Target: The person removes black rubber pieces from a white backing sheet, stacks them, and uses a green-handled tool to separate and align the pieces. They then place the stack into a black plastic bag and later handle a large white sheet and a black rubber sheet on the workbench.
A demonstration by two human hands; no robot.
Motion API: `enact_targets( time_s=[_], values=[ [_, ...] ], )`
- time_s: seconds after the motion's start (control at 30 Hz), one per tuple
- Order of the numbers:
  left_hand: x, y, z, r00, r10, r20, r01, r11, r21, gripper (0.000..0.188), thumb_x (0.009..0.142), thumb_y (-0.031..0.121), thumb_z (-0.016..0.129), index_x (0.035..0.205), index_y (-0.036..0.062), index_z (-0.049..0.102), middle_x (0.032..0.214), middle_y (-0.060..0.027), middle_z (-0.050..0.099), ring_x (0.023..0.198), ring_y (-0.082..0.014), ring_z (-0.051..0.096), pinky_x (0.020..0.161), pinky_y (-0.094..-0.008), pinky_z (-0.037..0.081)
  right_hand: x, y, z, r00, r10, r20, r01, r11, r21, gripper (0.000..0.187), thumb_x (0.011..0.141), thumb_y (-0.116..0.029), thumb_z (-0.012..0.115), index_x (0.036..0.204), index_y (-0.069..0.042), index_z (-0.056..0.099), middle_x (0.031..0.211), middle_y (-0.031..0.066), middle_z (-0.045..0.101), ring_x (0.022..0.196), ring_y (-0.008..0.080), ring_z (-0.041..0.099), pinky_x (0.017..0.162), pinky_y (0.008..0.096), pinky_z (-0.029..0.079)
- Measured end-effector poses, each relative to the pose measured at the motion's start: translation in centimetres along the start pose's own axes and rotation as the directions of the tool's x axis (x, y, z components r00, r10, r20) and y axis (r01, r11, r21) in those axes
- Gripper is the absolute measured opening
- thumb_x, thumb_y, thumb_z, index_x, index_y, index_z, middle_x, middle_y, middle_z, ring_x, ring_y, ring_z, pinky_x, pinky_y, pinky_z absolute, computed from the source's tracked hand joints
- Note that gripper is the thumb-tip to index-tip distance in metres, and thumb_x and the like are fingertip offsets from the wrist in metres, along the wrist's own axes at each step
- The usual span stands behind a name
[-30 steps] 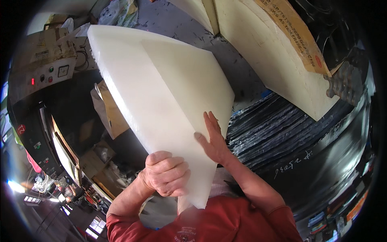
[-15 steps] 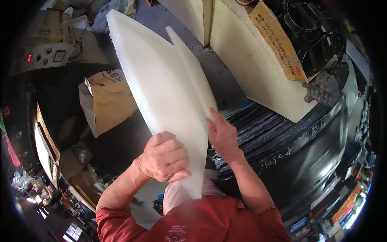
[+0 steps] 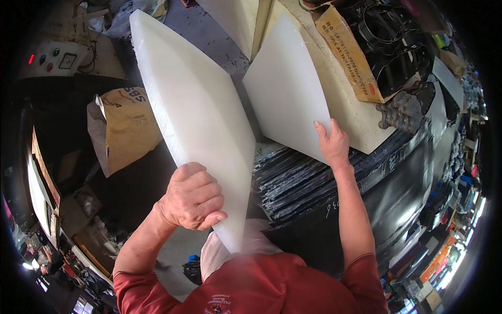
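Observation:
My left hand (image 3: 193, 196) is closed round the near edge of a thick, white, translucent slab (image 3: 204, 99), which stands tilted on edge and reaches far ahead of me. To its right, a second white sheet (image 3: 287, 86) leans away from the slab, with a gap between the two. My right hand (image 3: 334, 146) pinches this sheet's right edge, thumb on the near face and the fingers partly hidden behind it. The slab's lower corner comes close to my red shirt.
Black layered sheets (image 3: 293, 180) lie stacked at the right. Behind the white sheet stands a cream box-like block (image 3: 361, 125) bearing an opened cardboard carton (image 3: 348, 52) and dark lumpy pieces (image 3: 405, 112). A brown paper sack (image 3: 130, 125) and a control panel (image 3: 55, 60) are at the left.
The second white sheet has swung right, away from the thick slab, and the gap has widened. My right hand has moved right and forward with it; the left has shifted slightly left.

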State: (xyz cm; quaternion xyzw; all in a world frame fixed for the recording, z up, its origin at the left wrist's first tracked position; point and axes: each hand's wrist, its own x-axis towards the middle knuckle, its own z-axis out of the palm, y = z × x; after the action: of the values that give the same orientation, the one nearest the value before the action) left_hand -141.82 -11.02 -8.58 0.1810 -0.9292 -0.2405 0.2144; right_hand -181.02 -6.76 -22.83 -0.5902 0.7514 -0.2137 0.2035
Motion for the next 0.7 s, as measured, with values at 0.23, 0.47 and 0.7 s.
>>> enact_targets(
  time_s=[0.23, 0.47, 0.7],
  values=[
    [0.2, 0.0, 0.1, 1.0, 0.008, -0.008, -0.008, 1.0, 0.009, 0.034, 0.096, 0.037, 0.061, 0.073, 0.0133, 0.06, 0.08, -0.0014, 0.057, 0.078, -0.0232, 0.058, 0.084, -0.0406, 0.045, 2.0, 2.1, -1.7, 0.966, 0.211, 0.148, -0.225, 0.97, 0.087, 0.038, 0.093, -0.029, 0.07, 0.107, 0.006, 0.07, 0.104, 0.0275, 0.073, 0.1, 0.0455, 0.07, 0.088, 0.0479, 0.054],
    [1.0, 0.0, 0.6, 1.0, 0.018, 0.009, -0.018, 1.0, 0.002, 0.033, 0.098, 0.036, 0.057, 0.076, 0.012, 0.064, 0.083, -0.0024, 0.062, 0.079, -0.022, 0.061, 0.088, -0.0422, 0.044, 2.7, 1.7, -2.3, 0.92, 0.39, 0.031, -0.385, 0.916, -0.111, 0.04, 0.091, -0.026, 0.073, 0.116, 0.006, 0.068, 0.108, 0.0275, 0.073, 0.104, 0.0423, 0.071, 0.092, 0.0469, 0.054],
    [2.4, 0.1, 1.2, 0.996, 0.037, -0.079, -0.038, 0.999, -0.016, 0.029, 0.088, 0.034, 0.067, 0.071, 0.0132, 0.058, 0.077, -0.0026, 0.053, 0.076, -0.0247, 0.055, 0.084, -0.0412, 0.046, -2.2, -1.8, -1.1, 0.954, -0.063, -0.292, -0.005, 0.974, -0.226, 0.063, 0.095, -0.025, 0.071, 0.144, 0.006, 0.046, 0.141, 0.0301, 0.052, 0.131, 0.0466, 0.051, 0.109, 0.05, 0.044]
  ],
)
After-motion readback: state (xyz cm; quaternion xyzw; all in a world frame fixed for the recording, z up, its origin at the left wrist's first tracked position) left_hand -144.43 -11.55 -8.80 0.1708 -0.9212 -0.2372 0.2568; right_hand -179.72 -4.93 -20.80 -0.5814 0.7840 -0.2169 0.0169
